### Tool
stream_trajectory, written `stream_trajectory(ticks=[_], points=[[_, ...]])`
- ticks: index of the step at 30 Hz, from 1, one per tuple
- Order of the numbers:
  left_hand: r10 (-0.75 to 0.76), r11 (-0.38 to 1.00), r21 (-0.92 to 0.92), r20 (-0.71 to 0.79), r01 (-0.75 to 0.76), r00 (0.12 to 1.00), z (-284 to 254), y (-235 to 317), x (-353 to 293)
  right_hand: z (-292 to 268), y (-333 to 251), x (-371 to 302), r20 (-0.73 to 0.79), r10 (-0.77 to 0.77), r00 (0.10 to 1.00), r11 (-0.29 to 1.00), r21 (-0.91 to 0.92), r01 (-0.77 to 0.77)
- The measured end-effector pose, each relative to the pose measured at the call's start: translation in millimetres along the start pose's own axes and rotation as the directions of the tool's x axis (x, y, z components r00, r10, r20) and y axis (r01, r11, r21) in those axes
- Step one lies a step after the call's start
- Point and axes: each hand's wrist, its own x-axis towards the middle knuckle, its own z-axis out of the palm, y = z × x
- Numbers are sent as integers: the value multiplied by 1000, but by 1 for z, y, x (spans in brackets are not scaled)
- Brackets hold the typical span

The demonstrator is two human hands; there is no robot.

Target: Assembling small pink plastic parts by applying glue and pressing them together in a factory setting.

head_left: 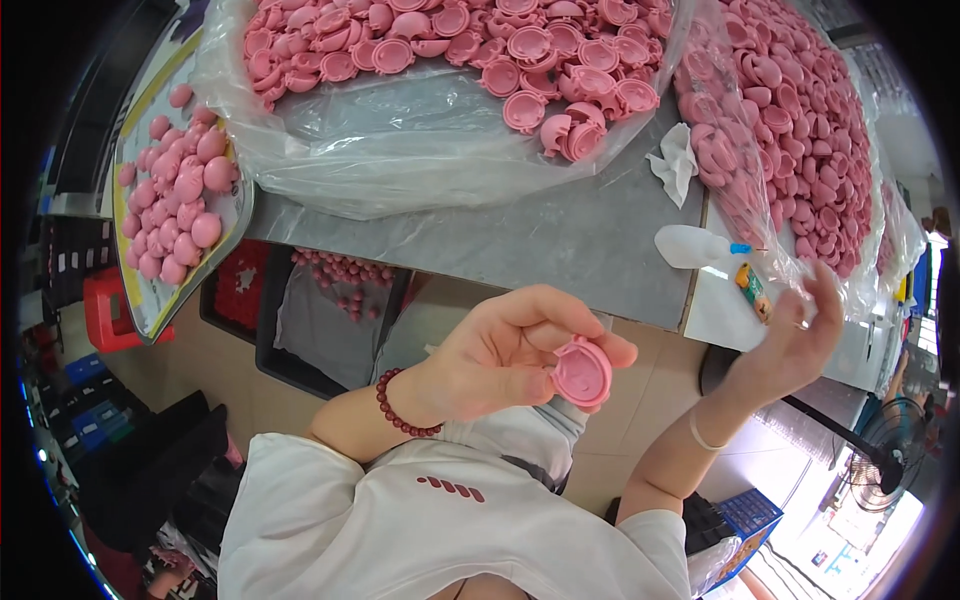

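The left hand [500, 350] is raised in front of the person's shirt [400, 520], its grip pinching a round pink shell [582, 375] between thumb and fingers, the hollow side facing up toward the head. The right hand [780, 350] is raised well apart from it, near the right end of the desk [600, 250]; its grip is spread, fingers half bent. Whether it touches the plastic behind is hard to tell.

Just beside the right hand on the desk are a small green-and-orange tube [752, 292] and a white bottle [690, 246] with a blue tip. A crumpled tissue [675, 165] is farther back, between two clear bags of pink shells, the left bag [400, 190] and the right bag [760, 220]. At far left, a tray [150, 305] bears pink balls [188, 185].
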Motion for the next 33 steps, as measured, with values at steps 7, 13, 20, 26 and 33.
stream_trajectory(ticks=[7, 13, 20, 26, 33], points=[[95, 960, 272, -86, -68, 992, 1, 3, -2, -17, 74, 47, 437, 252, 863, 856, -518, 13], [172, 870, 484, -113, -97, 979, 6, 7, -8, -14, 82, 53, 428, -59, 902, 719, -609, 336], [-67, 991, 107, -149, 83, 987, 9, 8, -7, -8, 78, 72, 371, 453, 811, 659, -752, -24], [-107, 994, -21, -77, 106, 991, 6, 9, -10, -20, 86, 62, 461, 299, 835, 840, -542, -2], [-136, 986, -111, -101, 125, 986, 0, 7, -8, -25, 13, 30, 432, 245, 868, 946, 88, -311]])
